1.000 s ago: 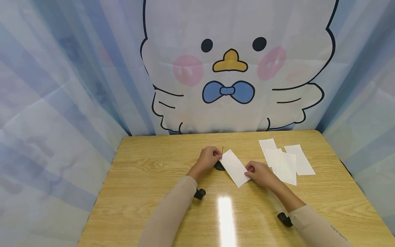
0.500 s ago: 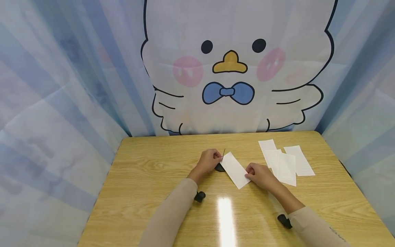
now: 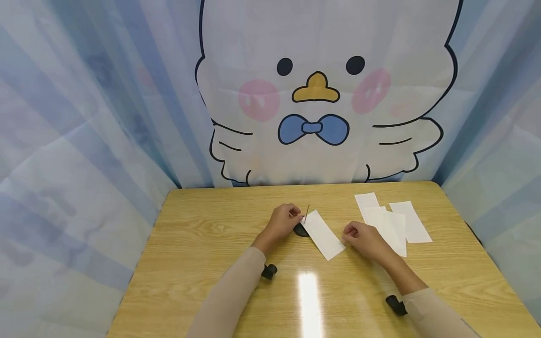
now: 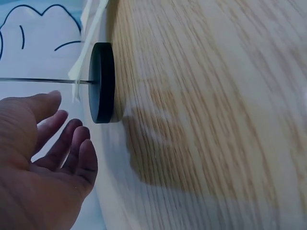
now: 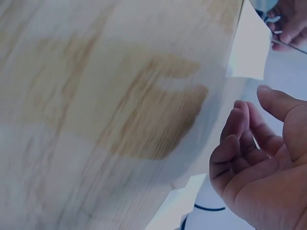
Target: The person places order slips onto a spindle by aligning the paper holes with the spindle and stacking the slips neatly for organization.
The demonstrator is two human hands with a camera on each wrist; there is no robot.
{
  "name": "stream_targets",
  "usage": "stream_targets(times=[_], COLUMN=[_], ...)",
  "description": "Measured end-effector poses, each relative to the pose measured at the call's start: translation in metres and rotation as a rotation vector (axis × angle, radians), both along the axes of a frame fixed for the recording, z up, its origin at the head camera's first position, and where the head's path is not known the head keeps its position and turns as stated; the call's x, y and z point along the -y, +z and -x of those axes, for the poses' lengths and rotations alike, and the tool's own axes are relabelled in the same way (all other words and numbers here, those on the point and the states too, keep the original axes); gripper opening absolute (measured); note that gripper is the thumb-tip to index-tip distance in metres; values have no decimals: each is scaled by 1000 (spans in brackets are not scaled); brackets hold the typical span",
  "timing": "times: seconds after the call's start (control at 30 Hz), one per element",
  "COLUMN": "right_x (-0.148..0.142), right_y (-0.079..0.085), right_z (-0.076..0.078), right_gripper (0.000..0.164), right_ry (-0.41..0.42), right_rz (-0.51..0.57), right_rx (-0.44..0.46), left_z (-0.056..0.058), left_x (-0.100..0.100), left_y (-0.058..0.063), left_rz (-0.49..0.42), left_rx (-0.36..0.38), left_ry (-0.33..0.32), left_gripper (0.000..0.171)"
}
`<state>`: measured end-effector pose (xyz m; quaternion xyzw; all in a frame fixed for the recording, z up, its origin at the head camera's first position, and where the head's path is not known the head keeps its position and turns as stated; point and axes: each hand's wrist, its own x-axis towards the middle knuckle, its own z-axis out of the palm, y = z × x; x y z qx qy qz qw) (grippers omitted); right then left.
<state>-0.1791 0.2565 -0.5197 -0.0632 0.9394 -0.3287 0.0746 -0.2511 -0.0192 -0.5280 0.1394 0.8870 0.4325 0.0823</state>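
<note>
Nearest, a bare right hand (image 3: 363, 238): fingers loosely bent, thumb apart from the fingertips, nothing held. It is placed just beside the lower right corner of a white rectangular paper slip (image 3: 324, 236). The slip is set slantwise, its upper left end at a thin upright metal rod (image 3: 307, 213), by which it appears to be pierced. The rod is carried by a flat, round black base (image 3: 301, 230), partly covered by the slip. Just left of these, the left hand (image 3: 283, 219) is held with thumb and half-curled fingers parted; nothing is seen gripped in the wrist view.

Against half a second earlier: the slip's lower corner, then pinched by the right hand, has been let go.

Farther right, several loose white paper sheets (image 3: 394, 231) are laid out, partly overlapped. All is borne by a yellow-brown wood-grain table (image 3: 203, 234), rounded at the far corners. Beyond, the space is enclosed by pale blue-and-white curtains (image 3: 76, 141); a large white bird figure (image 3: 317, 28) is printed behind.
</note>
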Motion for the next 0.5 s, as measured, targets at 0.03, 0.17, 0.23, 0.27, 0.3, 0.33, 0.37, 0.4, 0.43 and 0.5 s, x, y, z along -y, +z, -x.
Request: stream_targets(times=[0.03, 0.17, 0.23, 0.27, 0.3, 0.33, 0.37, 0.4, 0.43, 0.5], right_x=[-3, -15, -21, -24, -27, -30, -33, -36, -38, -45], right_y=[1, 6, 8, 9, 9, 10, 10, 10, 11, 12], right_z=[0, 0, 0, 0, 0, 0, 1, 1, 2, 3], right_gripper=[16, 20, 21, 22, 23, 24, 25, 27, 29, 34], right_ry=[-7, -20, -30, -35, -41, -45, -46, -47, -45, -41], right_rz=[4, 3, -2, -3, -3, -3, -5, -6, -7, -10], right_rx=[-2, -10, -18, -23, -26, -28, -31, -32, -34, -39], left_z=[0, -3, -4, -5, -6, -6, -7, -7, -8, -8], left_x=[1, 5, 6, 6, 6, 6, 6, 6, 6, 6], left_y=[0, -1, -2, -1, -1, -1, -1, -1, -1, -2], left_rz=[8, 51, 82, 93, 107, 116, 124, 129, 132, 136], left_rx=[-6, -8, -7, -4, -6, -5, -10, -13, -18, -25], left_ry=[-14, -68, -101, -114, -129, -141, -153, -161, -168, -178], left_gripper=[20, 37, 45, 48, 50, 53, 55, 56, 57, 58])
